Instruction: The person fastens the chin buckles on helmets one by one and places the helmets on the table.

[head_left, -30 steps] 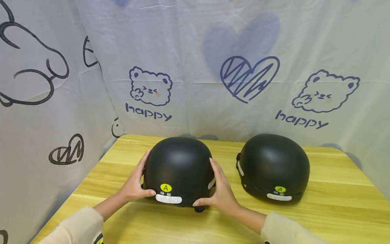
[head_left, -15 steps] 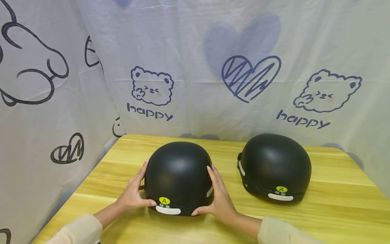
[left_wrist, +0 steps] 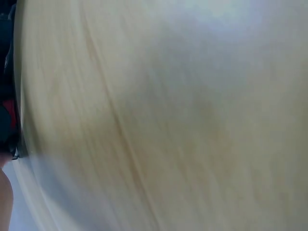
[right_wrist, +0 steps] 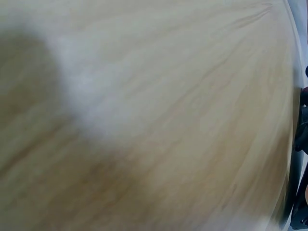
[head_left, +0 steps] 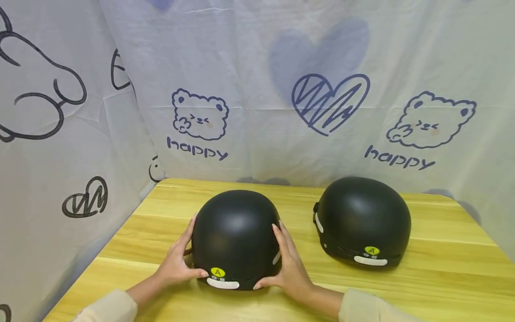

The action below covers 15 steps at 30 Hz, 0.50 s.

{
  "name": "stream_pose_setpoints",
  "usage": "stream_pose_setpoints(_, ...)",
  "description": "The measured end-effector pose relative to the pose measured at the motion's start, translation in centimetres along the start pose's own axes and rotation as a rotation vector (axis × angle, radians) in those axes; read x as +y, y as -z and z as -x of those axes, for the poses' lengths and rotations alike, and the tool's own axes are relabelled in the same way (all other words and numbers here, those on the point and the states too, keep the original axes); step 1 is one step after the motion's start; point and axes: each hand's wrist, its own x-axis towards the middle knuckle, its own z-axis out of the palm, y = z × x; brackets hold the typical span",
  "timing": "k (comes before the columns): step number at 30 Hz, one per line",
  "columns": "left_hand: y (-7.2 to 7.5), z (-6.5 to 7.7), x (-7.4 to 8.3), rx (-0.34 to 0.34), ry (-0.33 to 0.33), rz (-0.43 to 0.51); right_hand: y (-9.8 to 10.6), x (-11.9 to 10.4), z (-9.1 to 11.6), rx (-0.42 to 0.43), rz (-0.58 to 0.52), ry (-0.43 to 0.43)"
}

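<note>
A matte black helmet (head_left: pixel 235 237) with a yellow "A" sticker and a white strip low on its near side sits at the table's left half. My left hand (head_left: pixel 179 261) holds its left side, thumb at the lower rim beside the white strip and fingers up along the shell. On the opposite side my right hand (head_left: pixel 291 268) grips it the same way, thumb at the near rim. Dark parts with a patch of red show at the left edge of the left wrist view, and dark parts at the right edge of the right wrist view.
A second black helmet (head_left: pixel 364 221), with the same sticker and strip, stands to the right on the wood-grain table (head_left: pixel 442 277). A white cloth (head_left: pixel 257 58) printed with bears and hearts hangs behind the table and along its left.
The held helmet has come down and slightly nearer, both hands moving with it. A small dark piece that showed beneath its rim is now out of sight. The second helmet stays put.
</note>
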Motion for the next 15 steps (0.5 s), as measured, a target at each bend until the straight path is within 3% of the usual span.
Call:
stream_pose_setpoints(7,-0.3,-0.1,-0.2,0.011,-0.007,0.103,0.0,0.4,-0.1,-0.005,0.001,0.009)
stream_pose_setpoints(15,-0.8,-0.4,-0.3,-0.003,0.018,0.085,0.0,1.2,-0.3,-0.032,0.016,0.006)
